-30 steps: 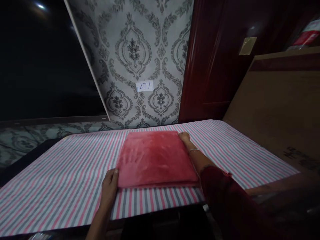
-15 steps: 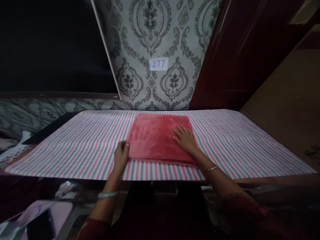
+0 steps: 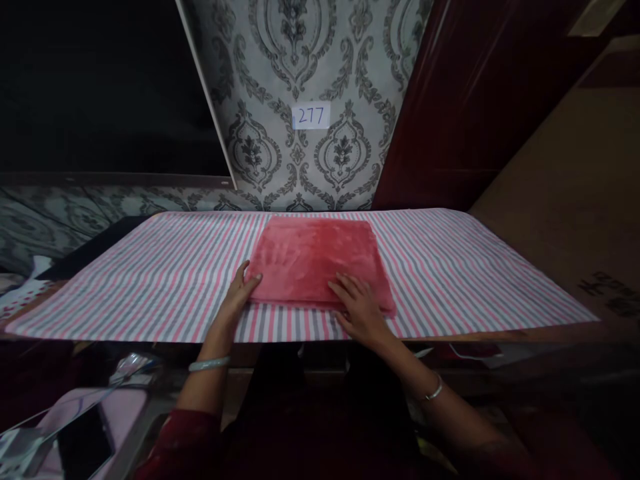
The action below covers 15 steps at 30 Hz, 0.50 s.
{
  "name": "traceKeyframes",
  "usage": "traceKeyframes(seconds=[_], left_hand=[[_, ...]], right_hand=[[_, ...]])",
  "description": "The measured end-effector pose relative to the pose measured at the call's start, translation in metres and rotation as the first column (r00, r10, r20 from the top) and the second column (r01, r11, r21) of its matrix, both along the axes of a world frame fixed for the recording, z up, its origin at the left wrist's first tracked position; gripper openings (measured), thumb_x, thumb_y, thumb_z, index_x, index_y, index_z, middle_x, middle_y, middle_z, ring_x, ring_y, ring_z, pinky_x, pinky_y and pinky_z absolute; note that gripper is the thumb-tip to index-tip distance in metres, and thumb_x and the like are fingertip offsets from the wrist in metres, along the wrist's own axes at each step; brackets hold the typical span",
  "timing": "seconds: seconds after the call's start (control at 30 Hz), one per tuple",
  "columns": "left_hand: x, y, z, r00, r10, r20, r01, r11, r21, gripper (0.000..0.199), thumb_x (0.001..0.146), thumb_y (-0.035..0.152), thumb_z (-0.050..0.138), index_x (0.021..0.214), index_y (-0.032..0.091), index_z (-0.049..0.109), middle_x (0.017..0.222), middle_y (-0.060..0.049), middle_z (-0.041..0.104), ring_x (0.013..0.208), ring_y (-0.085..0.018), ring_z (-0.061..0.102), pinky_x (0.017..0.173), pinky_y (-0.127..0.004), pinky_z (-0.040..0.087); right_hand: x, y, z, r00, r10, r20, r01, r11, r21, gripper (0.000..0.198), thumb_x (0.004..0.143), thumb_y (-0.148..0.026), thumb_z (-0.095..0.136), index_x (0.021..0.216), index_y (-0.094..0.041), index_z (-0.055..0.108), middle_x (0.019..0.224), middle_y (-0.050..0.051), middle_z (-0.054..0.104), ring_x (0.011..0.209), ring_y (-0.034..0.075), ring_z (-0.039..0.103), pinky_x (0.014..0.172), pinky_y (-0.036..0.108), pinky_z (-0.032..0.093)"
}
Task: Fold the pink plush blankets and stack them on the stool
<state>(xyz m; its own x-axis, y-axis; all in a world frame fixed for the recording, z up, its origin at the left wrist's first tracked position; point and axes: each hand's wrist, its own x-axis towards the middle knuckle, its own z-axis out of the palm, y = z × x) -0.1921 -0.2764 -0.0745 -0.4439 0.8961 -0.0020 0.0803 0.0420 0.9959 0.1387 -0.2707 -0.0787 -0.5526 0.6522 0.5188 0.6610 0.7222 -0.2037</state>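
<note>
A folded red plush cloth (image 3: 310,257) lies on a striped sheet, its layers showing along the front edge. My left hand (image 3: 237,293) is at its front left corner, with the thumb on top and the index finger along the side; the corner sits between them and the other fingers are mostly hidden. Toward the front right, my right hand (image 3: 361,310) rests open on the cloth. Its fingers lie flat over the front edge, and the thumb points left near that edge.
The striped sheet (image 3: 165,273) covers the table. Behind it are a patterned wall with a "277" paper label (image 3: 311,115) and a dark screen (image 3: 110,87). A cardboard box (image 3: 565,200) leans at the right. A phone (image 3: 86,440) lies at the lower left.
My right hand has slid from the cloth's right side toward me and left, onto the front edge. My left hand has turned, its index finger now along the side. The view has shifted slightly.
</note>
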Motion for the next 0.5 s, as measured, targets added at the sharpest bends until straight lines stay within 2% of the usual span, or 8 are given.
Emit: traceKeyframes(seconds=[0.1, 0.2, 0.27, 0.37, 0.5], left_hand=[[0.003, 0.001, 0.017, 0.953, -0.061, 0.296, 0.068, 0.998, -0.015, 0.077, 0.065, 0.031, 0.083, 0.137, 0.022, 0.056, 0.121, -0.011, 0.073, 0.105, -0.027, 0.071, 0.093, -0.037, 0.056], [0.01, 0.0, 0.034, 0.885, -0.075, 0.46, 0.075, 0.997, 0.019, 0.05, 0.062, 0.022, 0.079, 0.111, 0.017, 0.067, 0.1, -0.008, 0.076, 0.084, -0.022, 0.072, 0.074, -0.03, 0.058], [0.015, 0.001, 0.044, 0.846, -0.04, 0.531, 0.026, 0.999, 0.034, 0.035, 0.064, 0.018, 0.075, 0.098, 0.016, 0.069, 0.088, -0.006, 0.075, 0.072, -0.019, 0.069, 0.064, -0.027, 0.056], [0.022, 0.005, 0.058, 0.815, -0.008, 0.579, -0.034, 0.997, 0.062, 0.02, 0.068, 0.014, 0.071, 0.088, 0.017, 0.068, 0.077, -0.004, 0.072, 0.062, -0.016, 0.064, 0.055, -0.025, 0.053], [0.035, 0.012, 0.071, 0.803, 0.015, 0.595, -0.086, 0.992, 0.091, 0.014, 0.07, 0.012, 0.069, 0.083, 0.017, 0.067, 0.076, -0.002, 0.071, 0.06, -0.015, 0.063, 0.049, -0.023, 0.048]], right_hand=[[-0.019, -0.008, 0.007, 0.998, -0.032, 0.048, 0.032, 0.999, -0.017, 0.065, 0.088, -0.024, 0.061, 0.151, -0.018, 0.048, 0.16, 0.016, 0.041, 0.146, 0.034, 0.037, 0.118, 0.057, 0.03], [-0.044, -0.011, 0.018, 0.996, -0.014, 0.083, 0.018, 0.999, -0.042, 0.075, 0.086, -0.022, 0.062, 0.157, -0.02, 0.039, 0.165, 0.016, 0.032, 0.152, 0.033, 0.028, 0.121, 0.057, 0.024], [-0.062, -0.012, 0.023, 0.994, -0.018, 0.109, 0.027, 0.997, -0.074, 0.082, 0.085, -0.021, 0.063, 0.161, -0.024, 0.032, 0.167, 0.015, 0.027, 0.154, 0.033, 0.024, 0.121, 0.058, 0.021], [-0.085, -0.009, 0.024, 0.991, -0.056, 0.121, 0.068, 0.992, -0.102, 0.089, 0.084, -0.022, 0.064, 0.163, -0.027, 0.023, 0.169, 0.014, 0.02, 0.155, 0.035, 0.02, 0.121, 0.061, 0.019], [-0.1, 0.002, 0.02, 0.987, -0.127, 0.098, 0.136, 0.986, -0.101, 0.09, 0.084, -0.018, 0.063, 0.164, -0.027, 0.022, 0.168, 0.015, 0.025, 0.153, 0.035, 0.026, 0.119, 0.062, 0.023]])
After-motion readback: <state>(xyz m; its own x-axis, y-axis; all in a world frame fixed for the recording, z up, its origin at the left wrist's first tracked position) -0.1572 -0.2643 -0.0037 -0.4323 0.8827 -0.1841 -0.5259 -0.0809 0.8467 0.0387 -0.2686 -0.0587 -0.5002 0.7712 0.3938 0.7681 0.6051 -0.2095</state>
